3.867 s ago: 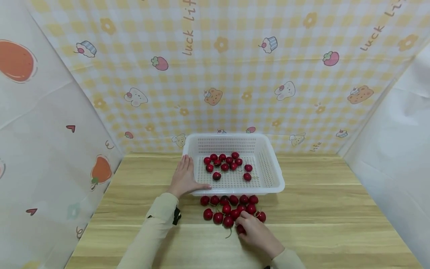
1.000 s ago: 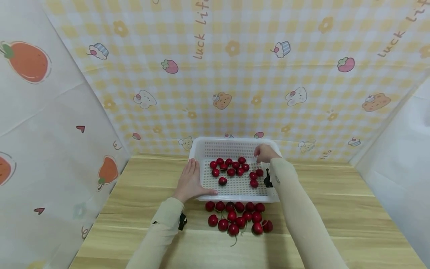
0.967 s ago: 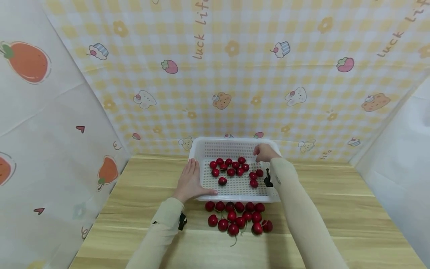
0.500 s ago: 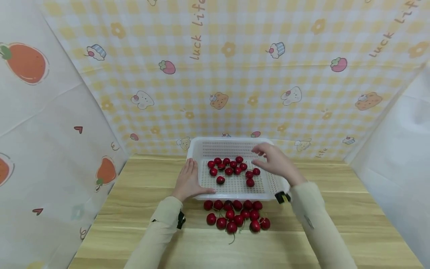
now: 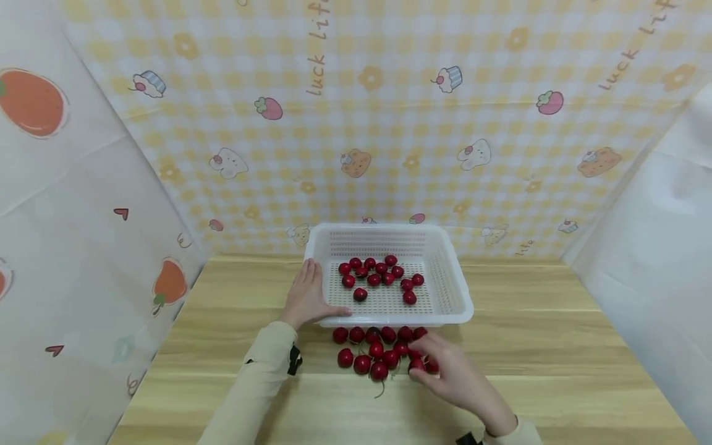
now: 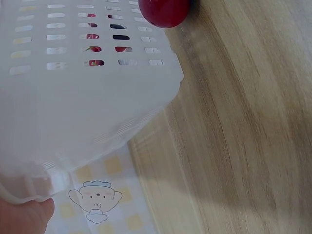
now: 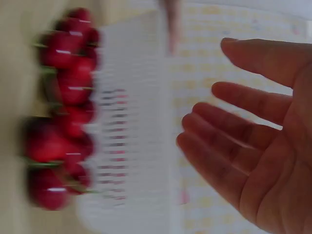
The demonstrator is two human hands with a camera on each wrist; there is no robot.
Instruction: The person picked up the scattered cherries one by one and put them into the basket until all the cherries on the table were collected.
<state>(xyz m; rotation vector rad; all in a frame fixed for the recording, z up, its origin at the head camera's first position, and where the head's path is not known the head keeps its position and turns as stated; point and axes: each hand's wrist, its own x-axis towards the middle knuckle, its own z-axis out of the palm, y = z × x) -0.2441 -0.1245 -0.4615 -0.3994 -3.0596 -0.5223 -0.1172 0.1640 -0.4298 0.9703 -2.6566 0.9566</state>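
Observation:
A white plastic basket with slotted walls stands on the table, several dark red cherries lying on its floor. My left hand rests at its front left corner, fingers straight over the left rim and thumb along the front rim. Between the basket and the table's near side lie several more cherries, some with green stems. Over the right end of this group hovers my right hand, partly covering the cherries there. In the right wrist view its fingers are spread with nothing between them.
The wooden table extends to both sides of the basket. Behind it hangs a yellow checked cloth with printed cartoons, close to the basket's back rim. White sheets wall off the left and right sides.
My right hand has come out of the basket's right part, its fingers opening, and back to the cherries in front. The basket holds one more cherry than at first. My left hand stays in place.

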